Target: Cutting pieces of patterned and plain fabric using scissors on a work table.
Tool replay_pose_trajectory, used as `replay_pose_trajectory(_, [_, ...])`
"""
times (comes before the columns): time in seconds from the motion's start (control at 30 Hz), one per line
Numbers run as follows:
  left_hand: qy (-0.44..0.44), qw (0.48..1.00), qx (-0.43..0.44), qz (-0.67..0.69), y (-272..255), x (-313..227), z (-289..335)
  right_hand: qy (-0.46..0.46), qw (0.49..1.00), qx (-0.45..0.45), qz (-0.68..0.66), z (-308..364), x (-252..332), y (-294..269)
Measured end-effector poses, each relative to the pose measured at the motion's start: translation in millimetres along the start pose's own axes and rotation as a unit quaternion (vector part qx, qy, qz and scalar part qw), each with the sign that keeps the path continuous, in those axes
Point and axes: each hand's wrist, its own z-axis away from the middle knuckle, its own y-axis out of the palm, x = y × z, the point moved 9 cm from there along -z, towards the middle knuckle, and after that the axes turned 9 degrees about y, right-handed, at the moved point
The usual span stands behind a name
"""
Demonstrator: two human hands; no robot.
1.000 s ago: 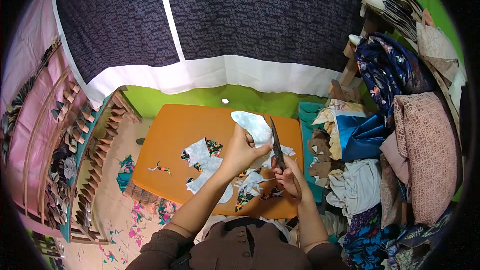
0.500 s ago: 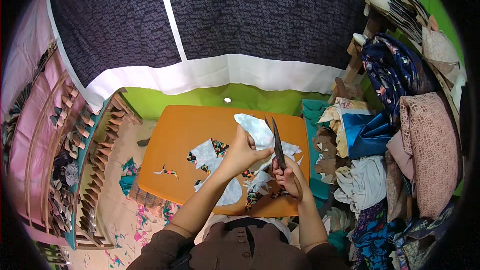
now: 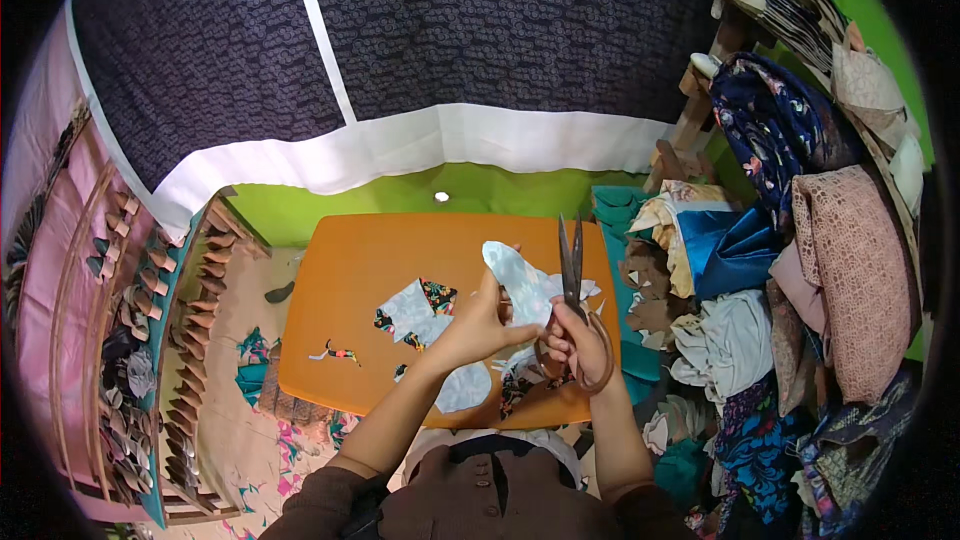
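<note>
My left hand [image 3: 474, 328] is closed on a pale blue, cloudy-patterned piece of fabric [image 3: 517, 282], narrow and curved, held up over the table. Dark-bladed scissors [image 3: 571, 265] are in my right hand [image 3: 578, 338], their blades slightly parted and pointing away from me, just right of the fabric. Beneath my hands lie more cut pieces: a pale one [image 3: 405, 308] beside a black floral one [image 3: 438, 296], and a rounded pale one [image 3: 463, 389]. Floral and pale scraps partly show under my right hand. A small floral strip [image 3: 342, 353] rests further left.
The orange table [image 3: 335, 270] stands before a green wall and a dark patterned curtain [image 3: 500, 30]. Racks of shoe-like forms [image 3: 205, 315] line the left. Folded fabrics [image 3: 725, 345] are heaped on the right. Colourful scraps [image 3: 290, 445] lie on the floor at left.
The scissors have come away from the fabric's edge and now point more straight up, a little to the right. The fabric piece has turned and sunk slightly, showing more of its face.
</note>
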Motion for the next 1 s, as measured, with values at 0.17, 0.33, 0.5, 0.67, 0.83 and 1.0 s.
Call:
replay_pose_trajectory(0.17, [-0.015, 0.999, 0.006, 0.042, 5.6, 8.0, 13.1, -0.017, 0.997, -0.047, 0.051, -5.2, -8.9, 2.3])
replay_pose_trajectory(0.33, [-0.147, 0.969, -0.095, 0.177, -8.5, 48.0, 41.5, -0.035, 0.982, -0.015, 0.184, -4.8, -12.0, 20.8])
replay_pose_trajectory(0.5, [-0.167, 0.950, -0.168, 0.202, -17.6, 47.6, 63.3, -0.045, 0.977, -0.012, 0.207, -9.8, -24.3, 31.2])
replay_pose_trajectory(0.67, [-0.196, 0.952, -0.152, 0.178, -27.8, 40.1, 72.8, -0.034, 0.981, 0.001, 0.190, -10.4, -36.6, 41.6])
replay_pose_trajectory(0.83, [-0.134, 0.954, -0.200, 0.179, -41.1, 38.2, 75.0, -0.015, 0.993, 0.022, 0.116, -5.5, -50.0, 46.9])
replay_pose_trajectory(1.0, [-0.093, 0.957, -0.235, 0.138, -60.4, 30.6, 73.9, -0.187, 0.950, 0.043, 0.246, 7.9, -54.7, 59.4])
